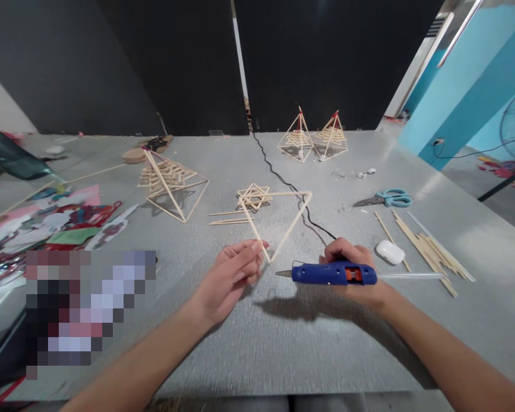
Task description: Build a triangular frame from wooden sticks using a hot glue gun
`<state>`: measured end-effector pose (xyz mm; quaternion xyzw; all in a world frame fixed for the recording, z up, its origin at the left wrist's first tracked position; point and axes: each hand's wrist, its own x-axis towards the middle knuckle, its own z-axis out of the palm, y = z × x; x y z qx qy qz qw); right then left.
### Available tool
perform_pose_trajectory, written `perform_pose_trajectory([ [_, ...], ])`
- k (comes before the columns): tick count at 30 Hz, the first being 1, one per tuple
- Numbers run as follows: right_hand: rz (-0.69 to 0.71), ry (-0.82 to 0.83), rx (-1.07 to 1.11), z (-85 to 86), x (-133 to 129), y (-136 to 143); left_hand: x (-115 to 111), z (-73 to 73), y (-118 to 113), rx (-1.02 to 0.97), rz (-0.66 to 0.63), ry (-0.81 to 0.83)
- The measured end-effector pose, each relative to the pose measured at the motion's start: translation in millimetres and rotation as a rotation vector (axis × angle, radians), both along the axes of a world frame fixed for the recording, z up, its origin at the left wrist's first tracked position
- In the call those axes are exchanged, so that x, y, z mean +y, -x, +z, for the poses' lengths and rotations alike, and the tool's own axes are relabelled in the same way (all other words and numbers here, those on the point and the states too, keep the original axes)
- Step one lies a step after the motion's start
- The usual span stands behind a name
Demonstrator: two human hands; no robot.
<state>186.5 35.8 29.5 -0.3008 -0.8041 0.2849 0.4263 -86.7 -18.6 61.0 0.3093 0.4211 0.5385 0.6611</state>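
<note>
Between the thumb and fingers of my left hand (236, 274) is one side of a triangular frame of pale wooden sticks (288, 228), near its lowest corner. My right hand (352, 257) is wrapped round a blue glue gun (321, 274), whose metal nozzle points left, just below that corner, with a small gap showing. A clear glue stick (407, 276) juts from the back of the gun. Behind the frame's left corner lies a small star-shaped stick piece (254, 196), with a few loose sticks (229, 221) beside it.
A larger stick pyramid (171, 183) stands at the left, and two more (299, 137) at the back. To the right are blue-handled scissors (386, 198), a white case (390, 252) and loose sticks (431, 252). Coloured scraps (77, 229) cover the left side. A black cord (274, 170) runs backward.
</note>
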Motion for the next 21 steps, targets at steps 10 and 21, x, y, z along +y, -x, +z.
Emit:
perform_pose_trajectory([
  [10, -0.011, 0.028, -0.025, -2.2, -2.2, 2.5, -1.8, 2.6, -4.4, 0.017, -0.014, 0.007],
  [21, 0.000, 0.032, -0.045, 1.0, -0.8, 3.5, -3.7, -2.6, -5.2, 0.054, -0.102, 0.003],
])
